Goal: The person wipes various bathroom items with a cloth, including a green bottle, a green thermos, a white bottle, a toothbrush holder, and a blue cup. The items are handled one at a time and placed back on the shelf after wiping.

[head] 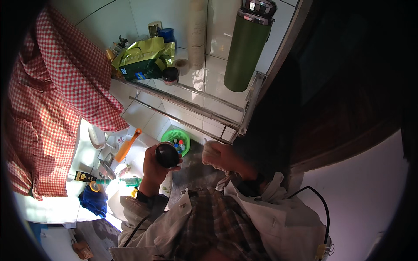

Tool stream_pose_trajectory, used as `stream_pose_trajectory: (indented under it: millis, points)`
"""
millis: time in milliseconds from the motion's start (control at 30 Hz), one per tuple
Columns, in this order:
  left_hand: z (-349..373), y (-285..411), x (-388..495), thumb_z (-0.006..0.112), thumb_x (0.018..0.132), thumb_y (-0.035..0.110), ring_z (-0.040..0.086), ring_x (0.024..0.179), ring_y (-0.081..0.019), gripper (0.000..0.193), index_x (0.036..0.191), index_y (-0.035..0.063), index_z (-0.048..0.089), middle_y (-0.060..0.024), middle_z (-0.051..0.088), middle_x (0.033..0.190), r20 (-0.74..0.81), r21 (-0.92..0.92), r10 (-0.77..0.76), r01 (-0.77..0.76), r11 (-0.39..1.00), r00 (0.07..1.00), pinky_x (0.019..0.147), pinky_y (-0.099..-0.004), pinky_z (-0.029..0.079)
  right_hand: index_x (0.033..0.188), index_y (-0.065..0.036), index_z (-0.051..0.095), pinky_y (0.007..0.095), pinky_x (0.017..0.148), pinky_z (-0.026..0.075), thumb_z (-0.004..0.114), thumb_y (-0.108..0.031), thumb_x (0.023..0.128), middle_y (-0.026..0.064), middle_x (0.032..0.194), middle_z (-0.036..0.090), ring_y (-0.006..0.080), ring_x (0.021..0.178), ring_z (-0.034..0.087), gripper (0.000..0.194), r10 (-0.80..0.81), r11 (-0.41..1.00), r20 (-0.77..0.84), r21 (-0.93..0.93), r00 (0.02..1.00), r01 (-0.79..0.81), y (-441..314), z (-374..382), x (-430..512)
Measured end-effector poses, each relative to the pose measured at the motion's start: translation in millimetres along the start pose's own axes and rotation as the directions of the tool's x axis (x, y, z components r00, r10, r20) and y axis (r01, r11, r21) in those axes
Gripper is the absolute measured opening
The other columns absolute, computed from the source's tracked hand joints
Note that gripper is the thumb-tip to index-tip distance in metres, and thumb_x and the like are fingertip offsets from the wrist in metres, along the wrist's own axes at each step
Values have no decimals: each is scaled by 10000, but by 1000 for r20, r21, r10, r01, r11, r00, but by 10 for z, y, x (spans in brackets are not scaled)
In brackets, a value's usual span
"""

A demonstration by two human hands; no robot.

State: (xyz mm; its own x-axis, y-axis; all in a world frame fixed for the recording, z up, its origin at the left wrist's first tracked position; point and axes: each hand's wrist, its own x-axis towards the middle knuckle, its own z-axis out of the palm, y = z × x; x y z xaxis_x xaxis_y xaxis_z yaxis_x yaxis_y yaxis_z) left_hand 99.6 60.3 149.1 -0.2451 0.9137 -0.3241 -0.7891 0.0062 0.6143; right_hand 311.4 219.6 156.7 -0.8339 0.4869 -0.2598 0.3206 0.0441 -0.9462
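Observation:
My left hand [153, 169] grips a dark, round, glossy object [167, 155], perhaps a lid or jar, above the edge of the white sink [138, 153]. To its right, my right hand [220, 156] is closed around a pale, crumpled cloth [210, 150]; more light fabric hangs below the wrist. Between and beyond the hands a green plastic basket [186, 138] holds several small bottles. An orange comb or brush [125, 148] lies at the sink's far side, near the metal faucet [106, 168].
A metal-framed shelf [215, 114] juts out ahead, bearing a green tumbler [246, 52], a tall pale bottle [196, 39], a small dark-lidded jar [170, 76] and a green foil package [140, 60]. Red checked cloth [52, 130] hangs at left, above a blue cloth [94, 201] and a black tube [85, 176].

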Motion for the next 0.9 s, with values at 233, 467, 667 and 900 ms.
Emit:
stream_pose_trajectory:
  millis: [233, 467, 667, 900]
  points:
    - [340, 131, 112, 454, 873, 422, 653, 690, -276, 420, 864, 31, 608, -136, 625, 738, -3, 149, 183, -180, 972, 983, 536, -406, 552, 770, -10, 590, 243, 633, 438, 694, -245, 778, 30, 703, 593, 71, 701, 542, 257, -128, 984, 159, -107, 979, 146, -875, -657, -810]
    - [655, 981, 363, 518, 823, 278, 592, 585, -175, 334, 731, -22, 632, -101, 618, 651, -39, 451, 342, -288, 845, 939, 585, -275, 480, 928, 68, 582, 239, 675, 486, 645, -302, 808, 97, 824, 643, 124, 743, 609, 395, -622, 730, -207, 193, 755, 655, -1896, -942, -1036]
    - [1137, 1671, 847, 648, 724, 206, 653, 748, -185, 296, 900, -30, 674, -117, 675, 805, 230, 929, 362, -315, 195, 903, 650, -288, 508, 968, 43, 623, 226, 682, 502, 575, -255, 913, 80, 854, 661, 111, 753, 628, 306, -809, 550, -280, -52, 517, 833, -2743, -1134, -588]
    - [1554, 1685, 1420, 811, 499, 316, 662, 813, -302, 424, 838, 83, 711, -121, 685, 869, 204, 700, 365, 126, -703, 908, 688, -370, 522, 908, 16, 656, 206, 618, 452, 664, -243, 867, 7, 773, 634, 43, 694, 542, 263, -687, 717, -396, -231, 609, 658, -2422, -1058, -177]
